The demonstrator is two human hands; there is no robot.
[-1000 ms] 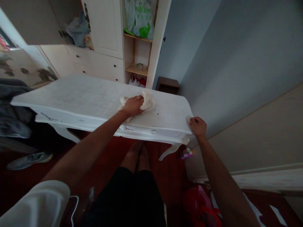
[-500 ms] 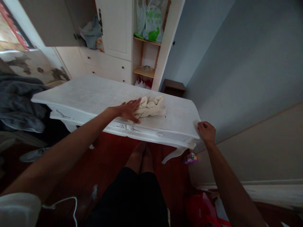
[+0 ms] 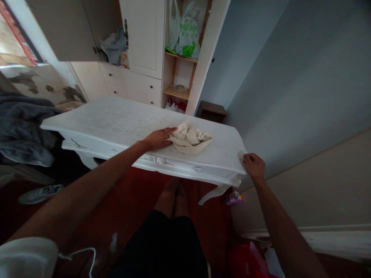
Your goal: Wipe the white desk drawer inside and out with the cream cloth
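A crumpled cream cloth (image 3: 191,137) lies on top of a white table (image 3: 104,116) with carved drawer fronts. My left hand (image 3: 159,139) is at the cloth's left side, its thumb and fingertips closed on that edge. At the table's right end, my right hand (image 3: 254,166) is curled with its fingers folded in. A small pale patch shows beside those fingers at the table edge; I cannot make out what it is or whether the hand grips it.
Behind the table stands a white wardrobe (image 3: 145,42) with open doors and plastic bags (image 3: 188,36) on a shelf. A brown box-like stand (image 3: 212,110) is by the wall. Grey fabric (image 3: 26,127) is heaped at left. A red bag (image 3: 246,260) and a shoe (image 3: 40,194) are on the floor.
The cloth has shifted slightly right and spread out. My left hand has gone from lying spread on it to holding its left edge. My right hand stays at the table's right end.
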